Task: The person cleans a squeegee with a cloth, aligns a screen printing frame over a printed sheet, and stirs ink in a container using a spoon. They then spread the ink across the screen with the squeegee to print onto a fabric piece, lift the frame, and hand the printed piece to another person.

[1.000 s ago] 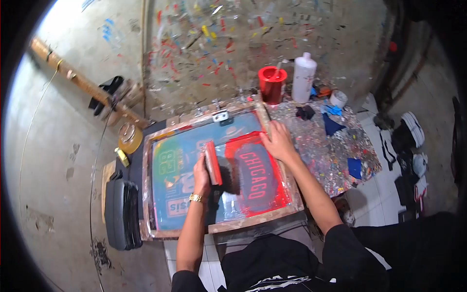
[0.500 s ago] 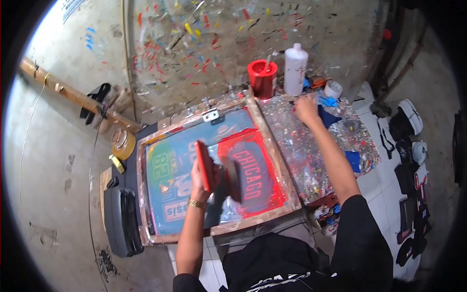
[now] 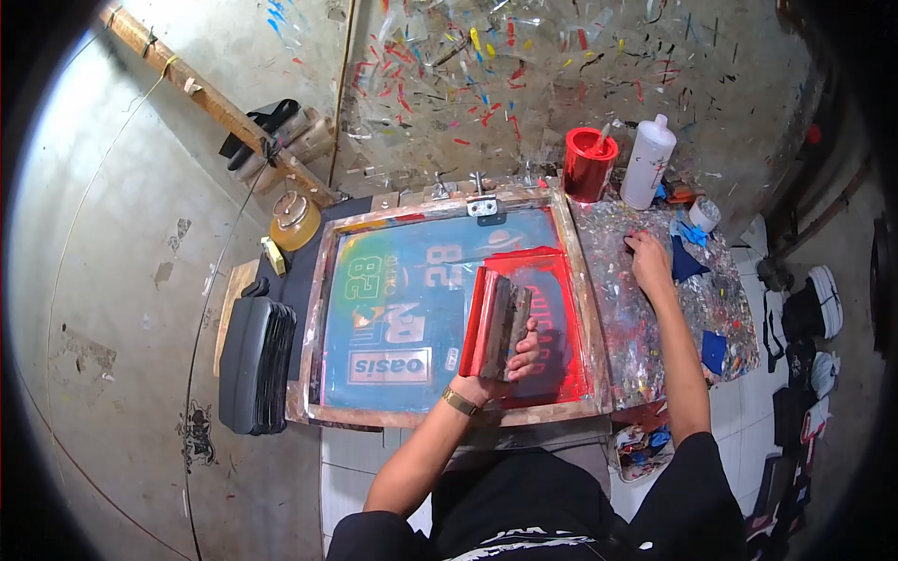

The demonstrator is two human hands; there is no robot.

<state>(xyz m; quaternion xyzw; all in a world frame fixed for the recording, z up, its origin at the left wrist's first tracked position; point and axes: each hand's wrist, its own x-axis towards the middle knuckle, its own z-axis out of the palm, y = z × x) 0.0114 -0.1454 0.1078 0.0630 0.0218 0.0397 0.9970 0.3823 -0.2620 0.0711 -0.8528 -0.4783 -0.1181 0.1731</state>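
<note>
My left hand (image 3: pixel 524 353) is wrapped round a squeegee (image 3: pixel 496 327) whose edge is coated in red ink, tilted up above the wooden-framed printing screen (image 3: pixel 393 290). Red ink (image 3: pixel 571 280) lies around the lettering on the screen's right side, partly hidden behind the squeegee. Over the paint-spattered tabletop (image 3: pixel 617 309), my right hand (image 3: pixel 652 266) has its fingers drawn together at a small dark spot; what they hold, if anything, is too small to name. Beyond that hand stand a red ink can (image 3: pixel 591 168) with a stick in it and a white bottle (image 3: pixel 647 164).
Blue cloth scraps (image 3: pixel 689 262) and a white tape roll (image 3: pixel 703 213) lie on the right of the table. Left of the screen are a stack of dark pieces (image 3: pixel 257 365) and a yellowish jar (image 3: pixel 294 222). A metal hinge clamp (image 3: pixel 482 208) grips the screen's back edge.
The view has shifted, so the table sits further right and lower. My left hand has turned the squeegee and brought it over the red area. My right hand stays near the same tabletop spot.
</note>
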